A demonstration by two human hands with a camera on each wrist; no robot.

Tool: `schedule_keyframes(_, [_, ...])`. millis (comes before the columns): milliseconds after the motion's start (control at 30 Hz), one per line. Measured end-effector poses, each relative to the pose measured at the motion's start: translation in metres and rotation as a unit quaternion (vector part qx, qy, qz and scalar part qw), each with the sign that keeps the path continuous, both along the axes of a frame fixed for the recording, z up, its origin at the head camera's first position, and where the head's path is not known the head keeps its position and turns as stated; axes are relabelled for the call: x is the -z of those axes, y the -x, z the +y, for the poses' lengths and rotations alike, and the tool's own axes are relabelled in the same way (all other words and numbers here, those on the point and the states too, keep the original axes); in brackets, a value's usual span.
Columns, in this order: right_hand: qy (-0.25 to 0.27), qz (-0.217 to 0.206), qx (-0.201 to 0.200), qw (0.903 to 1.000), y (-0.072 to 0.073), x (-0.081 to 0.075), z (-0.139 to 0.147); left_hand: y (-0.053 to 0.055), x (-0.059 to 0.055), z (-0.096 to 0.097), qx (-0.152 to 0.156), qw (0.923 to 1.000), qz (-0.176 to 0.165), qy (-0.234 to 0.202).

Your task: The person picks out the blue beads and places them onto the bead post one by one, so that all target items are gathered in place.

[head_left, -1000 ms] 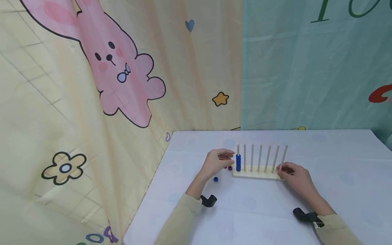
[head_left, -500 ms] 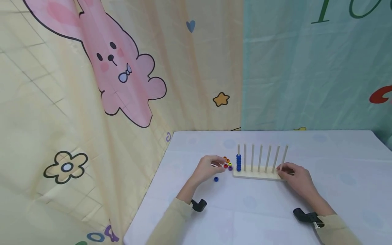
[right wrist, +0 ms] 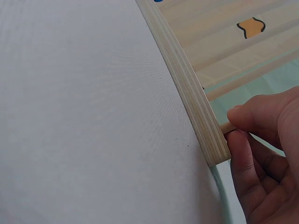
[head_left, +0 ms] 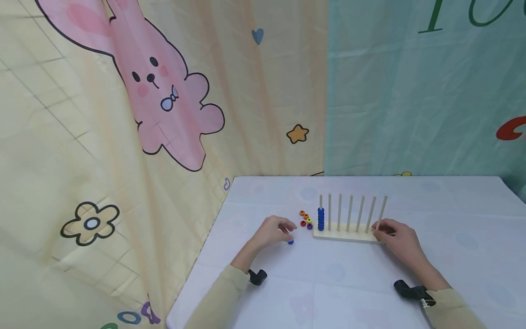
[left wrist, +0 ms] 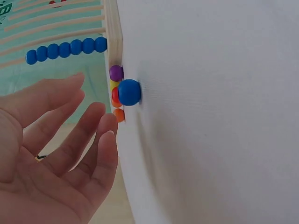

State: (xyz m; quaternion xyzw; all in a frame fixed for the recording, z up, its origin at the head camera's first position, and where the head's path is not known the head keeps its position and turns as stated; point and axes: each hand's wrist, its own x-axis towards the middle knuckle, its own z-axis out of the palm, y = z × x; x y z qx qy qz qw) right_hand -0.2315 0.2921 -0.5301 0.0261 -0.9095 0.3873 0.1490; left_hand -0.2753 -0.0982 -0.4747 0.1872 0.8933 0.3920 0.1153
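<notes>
A wooden peg rack (head_left: pixel 345 235) stands on the table with a row of upright pegs. Several blue beads (head_left: pixel 321 219) are stacked on its leftmost peg. My left hand (head_left: pixel 272 232) hovers right by a loose blue bead (left wrist: pixel 129 92), fingers spread and slightly bent with nothing between them. The head view has that bead partly hidden behind a fingertip; the left wrist view shows a gap between it and the fingers. At the rack's other end my right hand (head_left: pixel 399 237) pinches the base of the rightmost peg (right wrist: pixel 227 127) between thumb and forefinger.
Left of the rack lies a small group of loose beads: red (head_left: pixel 302 223), purple (head_left: pixel 309 226), yellow (head_left: pixel 309 220) and orange (head_left: pixel 302 213). A white cloth covers the table (head_left: pixel 337 283). Printed curtains (head_left: pixel 263 91) hang behind and to the left.
My left hand has moved away from the blue stack, left and toward me, down to the loose blue bead. The bead group has come into full sight. My right hand has stayed put.
</notes>
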Motion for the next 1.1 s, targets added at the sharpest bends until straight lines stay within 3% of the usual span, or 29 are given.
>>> schedule_keyframes(167, [0.000, -0.002, -0.001, 1.0000, 0.000, 0.001, 0.001, 0.004, 0.007, -0.004, 0.025, 0.9992, -0.020, 0.026])
schedule_keyframes(400, [0.000, -0.003, 0.001, 1.0000, 0.001, 0.001, 0.000, 0.008, 0.014, -0.007, 0.053, 0.9979, -0.016, 0.034])
schedule_keyframes(1100, [0.001, -0.001, 0.002, 1.0000, 0.000, 0.002, -0.001, 0.013, 0.023, -0.007, 0.045, 0.9977, -0.004, 0.050])
